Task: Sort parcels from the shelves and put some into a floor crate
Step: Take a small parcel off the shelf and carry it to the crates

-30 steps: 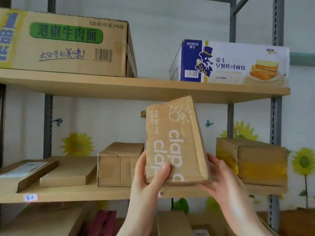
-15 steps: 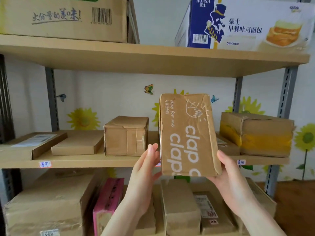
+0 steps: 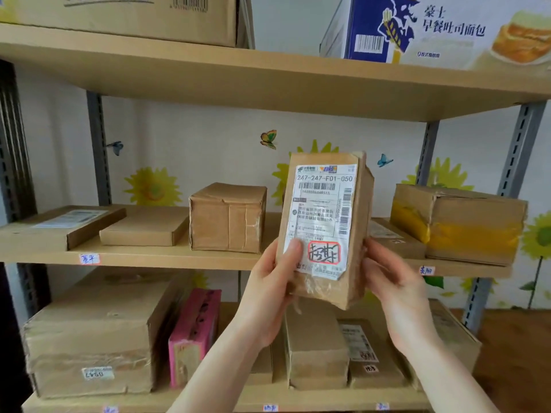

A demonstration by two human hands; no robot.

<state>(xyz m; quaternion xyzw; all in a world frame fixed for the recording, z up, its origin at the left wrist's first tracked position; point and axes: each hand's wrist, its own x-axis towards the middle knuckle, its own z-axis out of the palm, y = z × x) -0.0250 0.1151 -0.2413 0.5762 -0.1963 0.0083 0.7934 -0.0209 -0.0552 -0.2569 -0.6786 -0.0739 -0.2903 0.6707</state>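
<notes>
I hold a brown cardboard parcel (image 3: 354, 234) upright in front of the middle shelf (image 3: 167, 257). Its white shipping label with a red-circled handwritten mark faces me. My left hand (image 3: 268, 281) grips its lower left edge, thumb across the label. My right hand (image 3: 390, 281) holds the lower right side from behind, fingers partly hidden. No floor crate is in view.
The middle shelf carries two flat parcels (image 3: 143, 225), a cube-shaped box (image 3: 226, 219) and a yellow-taped box (image 3: 459, 225). The lower shelf holds a big carton (image 3: 89, 338), a pink packet (image 3: 193, 335) and several small boxes. Large cartons sit on the top shelf (image 3: 268, 81).
The parcel has been turned round: the printed "clap" side faced me before, now the label side does. The view has dropped and drawn nearer to the shelves.
</notes>
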